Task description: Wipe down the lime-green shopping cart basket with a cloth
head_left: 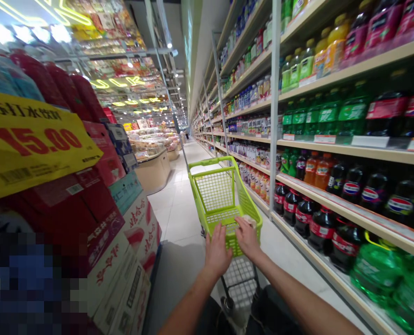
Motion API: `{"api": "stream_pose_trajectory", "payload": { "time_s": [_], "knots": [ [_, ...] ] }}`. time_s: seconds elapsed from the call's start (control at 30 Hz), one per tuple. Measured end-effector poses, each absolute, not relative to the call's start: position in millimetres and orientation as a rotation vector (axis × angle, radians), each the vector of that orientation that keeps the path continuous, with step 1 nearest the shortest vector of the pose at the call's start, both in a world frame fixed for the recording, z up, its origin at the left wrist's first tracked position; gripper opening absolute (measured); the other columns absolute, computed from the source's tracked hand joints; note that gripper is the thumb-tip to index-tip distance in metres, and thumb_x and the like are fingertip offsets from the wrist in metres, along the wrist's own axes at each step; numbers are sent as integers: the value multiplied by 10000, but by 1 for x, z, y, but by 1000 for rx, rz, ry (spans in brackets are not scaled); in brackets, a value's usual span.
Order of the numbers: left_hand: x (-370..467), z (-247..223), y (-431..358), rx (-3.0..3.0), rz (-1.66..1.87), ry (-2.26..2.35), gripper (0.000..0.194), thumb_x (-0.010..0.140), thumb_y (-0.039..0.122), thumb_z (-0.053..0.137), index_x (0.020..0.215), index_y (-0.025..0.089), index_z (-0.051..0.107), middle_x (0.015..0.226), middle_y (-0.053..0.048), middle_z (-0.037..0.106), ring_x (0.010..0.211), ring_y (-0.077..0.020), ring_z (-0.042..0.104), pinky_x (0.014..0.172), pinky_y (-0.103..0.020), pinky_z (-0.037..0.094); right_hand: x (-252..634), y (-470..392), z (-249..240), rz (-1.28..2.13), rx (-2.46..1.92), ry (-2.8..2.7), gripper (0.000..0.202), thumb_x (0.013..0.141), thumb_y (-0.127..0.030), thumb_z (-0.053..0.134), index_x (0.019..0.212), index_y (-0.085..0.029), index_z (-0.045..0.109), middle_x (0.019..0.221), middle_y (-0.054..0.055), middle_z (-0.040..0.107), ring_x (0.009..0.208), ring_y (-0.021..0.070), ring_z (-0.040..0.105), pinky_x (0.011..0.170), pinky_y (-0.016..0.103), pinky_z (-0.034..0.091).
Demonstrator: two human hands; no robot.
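- Left hand (219, 250) and right hand (247, 237), lower centre of the frame, lie apart on the near edge of the cart (247, 197); how firmly they close on it, I cannot tell.
- A pale item (250, 222), too blurred to name, shows by the right fingertips.
- Steering seems the step in hand; going on calls for even pressure between boxes (139, 222) at left and shelves (353, 152) at right.
- The cart, mid-frame, is bright green and latticed.
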State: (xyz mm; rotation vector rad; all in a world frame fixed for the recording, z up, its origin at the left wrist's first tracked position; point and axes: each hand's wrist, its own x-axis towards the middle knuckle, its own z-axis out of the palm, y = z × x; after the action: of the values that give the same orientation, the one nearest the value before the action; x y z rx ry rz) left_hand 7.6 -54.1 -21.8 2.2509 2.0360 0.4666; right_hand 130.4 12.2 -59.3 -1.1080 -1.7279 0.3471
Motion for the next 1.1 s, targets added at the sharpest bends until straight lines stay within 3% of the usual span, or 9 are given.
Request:
{"api": "stream_pose_trajectory", "payload": {
  "time_s": [0.07,0.2,0.27,0.4,0.6,0.7,0.83,0.97,1.1],
  "knots": [
    [26,-20,-45,2181,547,1935,675,730,250,407,1360,113,207,1456,-95,186,1330,-203,173,1073,-420,170,118,8,-53,510,-1082,-1616,406,757,-239,400,1091,-117,595,1155,126,585,1108,216,508,995,417,342],
    [59,-19,-22,2150,574,1798,663,751,266,425,1362,176,184,1409,-86,314,1267,-215,308,1048,-431,210,142,15,-50,787,-1116,-1378,467,749,-353,410,1122,-126,575,1121,113,608,1026,220,562,904,376,429],
    [72,-22,-12,2239,572,1761,641,728,275,485,1326,220,261,1323,-76,432,1177,-224,413,1004,-418,276,165,23,-50,815,-1164,-1338,497,741,-373,411,1152,-133,551,1102,105,619,976,220,587,843,360,465],
    [85,-34,-3,2344,582,1840,272,810,282,421,1047,225,540,985,-51,614,949,-195,543,889,-361,370,198,38,-54,444,-1220,-1514,485,748,-346,362,1129,-118,557,1151,119,581,1078,234,520,943,394,384],
    [33,-32,-15,2276,735,2035,224,833,236,396,881,235,615,880,-5,652,881,-163,567,1027,-463,183,202,53,-87,289,-1247,-1705,517,808,-348,266,1152,-60,524,1295,164,445,1218,234,382,1013,424,303],
    [10,-26,-20,2107,733,2222,255,833,222,373,878,206,624,880,-31,659,888,-177,569,1019,-454,204,195,51,-97,272,-1249,-1696,510,831,-333,237,1159,-69,524,1318,151,423,1231,218,366,1025,411,289],
    [40,-30,-17,2136,700,2075,251,835,229,365,884,218,612,889,-11,661,878,-151,573,996,-385,276,191,42,-99,269,-1247,-1732,545,849,-358,207,1169,-46,519,1325,165,414,1227,224,374,1012,406,306],
    [83,-35,-15,2328,707,1928,255,851,300,350,978,221,557,937,-34,633,931,-181,554,1014,-477,223,196,37,-98,272,-1182,-1847,548,860,-378,191,1164,-73,531,1302,153,447,1210,216,399,998,409,323],
    [61,-38,-25,2482,616,1863,210,837,298,404,965,230,555,904,-18,627,901,-177,565,1036,-507,160,200,28,-93,212,-1208,-1920,524,868,-357,190,1164,-101,538,1308,142,446,1222,223,383,974,435,331]
  ]
}}
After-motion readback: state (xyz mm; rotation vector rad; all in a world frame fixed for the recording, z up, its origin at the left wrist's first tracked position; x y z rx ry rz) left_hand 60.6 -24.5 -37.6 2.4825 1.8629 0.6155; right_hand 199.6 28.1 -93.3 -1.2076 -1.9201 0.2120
